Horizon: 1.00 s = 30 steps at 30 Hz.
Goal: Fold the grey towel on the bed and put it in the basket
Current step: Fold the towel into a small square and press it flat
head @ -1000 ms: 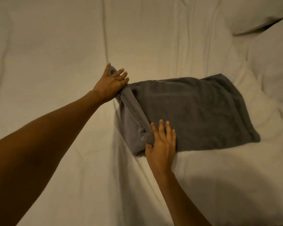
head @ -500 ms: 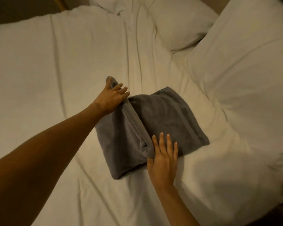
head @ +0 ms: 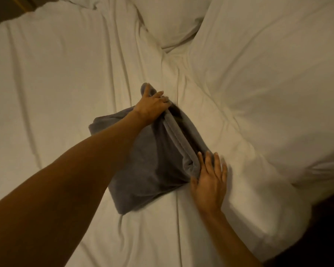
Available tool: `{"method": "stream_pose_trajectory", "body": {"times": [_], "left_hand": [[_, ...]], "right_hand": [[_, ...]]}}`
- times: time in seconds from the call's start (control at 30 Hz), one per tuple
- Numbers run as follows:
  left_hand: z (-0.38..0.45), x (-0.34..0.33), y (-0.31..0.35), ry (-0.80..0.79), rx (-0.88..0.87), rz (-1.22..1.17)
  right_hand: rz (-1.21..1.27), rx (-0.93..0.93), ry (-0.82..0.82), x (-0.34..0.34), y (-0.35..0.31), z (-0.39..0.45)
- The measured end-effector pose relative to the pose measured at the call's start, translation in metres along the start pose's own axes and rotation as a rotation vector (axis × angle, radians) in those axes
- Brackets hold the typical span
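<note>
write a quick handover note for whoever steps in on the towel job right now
Left hand: grips the far end of the towel's raised fold.
Right hand: fingers straight, pressing the near end of that fold.
Grey towel: on the white bed, partly folded, top layer not yet laid flat.
Done: earlier folds, towel is compact.
Left: lay this fold down, smooth it, carry it to the basket, which is not in view.

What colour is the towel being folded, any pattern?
Plain dark grey towel, no pattern visible; the head view shows it against the white sheet.
</note>
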<state>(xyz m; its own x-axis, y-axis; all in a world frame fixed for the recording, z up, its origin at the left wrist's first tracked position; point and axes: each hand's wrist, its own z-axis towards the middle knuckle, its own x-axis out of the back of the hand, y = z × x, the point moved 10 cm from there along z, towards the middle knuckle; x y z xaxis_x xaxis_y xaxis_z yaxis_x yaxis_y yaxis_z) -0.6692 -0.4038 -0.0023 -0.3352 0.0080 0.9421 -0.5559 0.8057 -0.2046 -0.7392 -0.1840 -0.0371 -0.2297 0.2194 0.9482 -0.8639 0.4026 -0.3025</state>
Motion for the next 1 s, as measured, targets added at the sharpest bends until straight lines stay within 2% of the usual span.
{"method": "stream_pose_trajectory", "body": {"times": [0.13, 0.3, 0.37, 0.5, 0.6, 0.7, 0.8, 1.0], "left_hand": [[0.029, 0.011, 0.018, 0.012, -0.013, 0.0], [0.041, 0.003, 0.004, -0.013, 0.177, -0.108], [0.039, -0.013, 0.001, -0.04, 0.192, -0.12], [0.031, -0.045, 0.007, -0.084, 0.172, -0.15], [0.029, -0.06, 0.013, -0.107, 0.207, -0.3], [0.033, -0.061, 0.009, -0.056, 0.305, -0.51], [0.037, -0.055, 0.002, -0.008, 0.381, -0.572], [0.039, -0.034, -0.029, 0.28, 0.66, -0.696]], "right_hand": [[-0.012, -0.051, 0.04, 0.004, 0.033, 0.013], [0.0, -0.193, 0.033, -0.007, 0.064, 0.016], [0.008, -0.236, 0.018, -0.01, 0.07, 0.017], [-0.041, -0.145, -0.031, -0.021, 0.058, 0.023], [-0.131, -0.042, -0.113, -0.039, 0.045, 0.029], [-0.187, -0.046, -0.153, -0.05, 0.048, 0.035], [-0.23, -0.049, -0.162, -0.056, 0.053, 0.038], [-0.237, -0.05, -0.186, -0.064, 0.055, 0.036]]}}
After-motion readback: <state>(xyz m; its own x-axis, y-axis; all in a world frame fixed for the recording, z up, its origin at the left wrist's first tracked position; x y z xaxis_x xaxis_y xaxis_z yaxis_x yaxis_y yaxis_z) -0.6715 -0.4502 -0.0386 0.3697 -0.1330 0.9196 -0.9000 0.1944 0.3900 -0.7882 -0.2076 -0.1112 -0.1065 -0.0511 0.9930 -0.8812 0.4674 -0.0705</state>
